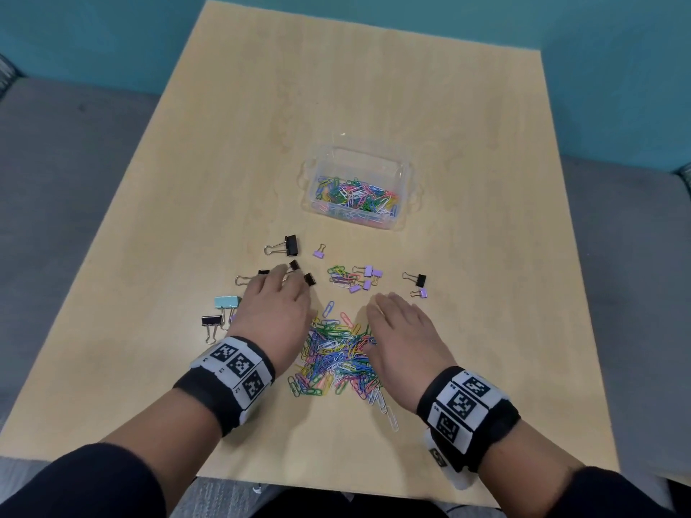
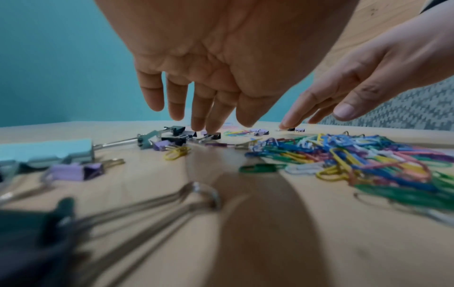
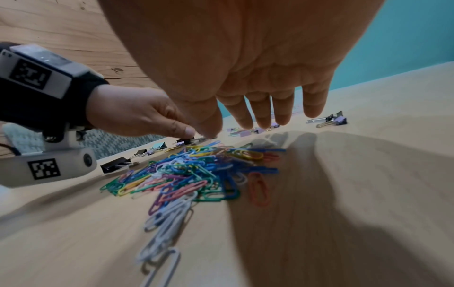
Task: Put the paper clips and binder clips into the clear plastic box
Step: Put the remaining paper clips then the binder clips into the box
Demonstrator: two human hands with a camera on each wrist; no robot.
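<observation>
Head view, left to right: mint-green and black metal binder clips (image 1: 224, 310) lie scattered on the pale wooden bench (image 1: 486, 181); left hand (image 1: 275, 312) hovers over them, fingers (image 2: 209, 114) straight, empty. Heap of coloured paper clips (image 1: 336, 358) between both hands. Right hand (image 1: 402, 330) spread flat, empty. Clear plastic box (image 1: 357, 162), part-filled, beyond.

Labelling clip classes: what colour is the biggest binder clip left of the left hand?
Light blue binder clip, clearest in the head view.

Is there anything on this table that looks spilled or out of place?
Yes. A heap of paper clips and scattered binder clips lie loose on the table, outside the clear plastic box, which holds only paper clips.
</observation>
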